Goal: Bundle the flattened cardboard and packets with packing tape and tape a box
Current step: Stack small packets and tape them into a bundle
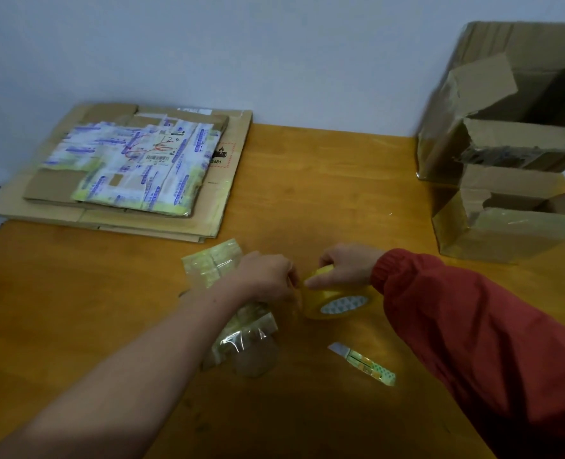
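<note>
Nearest, a small yellow-and-green box cutter with its blade out [364, 362] lies on the orange wooden counter [324, 200], just in front of the right forearm in its red sleeve [480, 332]. Left of it, crumpled clear plastic wrapping with yellowish tape strips [238, 339] lies partly under the bare left forearm.

Mid-counter: right hand [347, 268] clasps the top of a yellow roll of packing tape with a white-and-green core [336, 301]; roll stands tilted, lower edge on the counter. Left hand [264, 276] sits just beside the roll, its fingers [291, 281] pinched at the roll's left edge, apparently on the tape end; blur hides the exact grip.

Farther right: a small open brown cardboard box with torn flaps and shiny tape on its sides [506, 223], and touching behind it a large open brown cardboard box with ragged flaps [506, 104], against the pale wall [241, 44].

Far left: a stack of flattened brown cardboard sheets [228, 180] overhanging the counter's back corner, with white-and-blue printed mailer packets [132, 167] lying on top. Both well apart from the hands.
</note>
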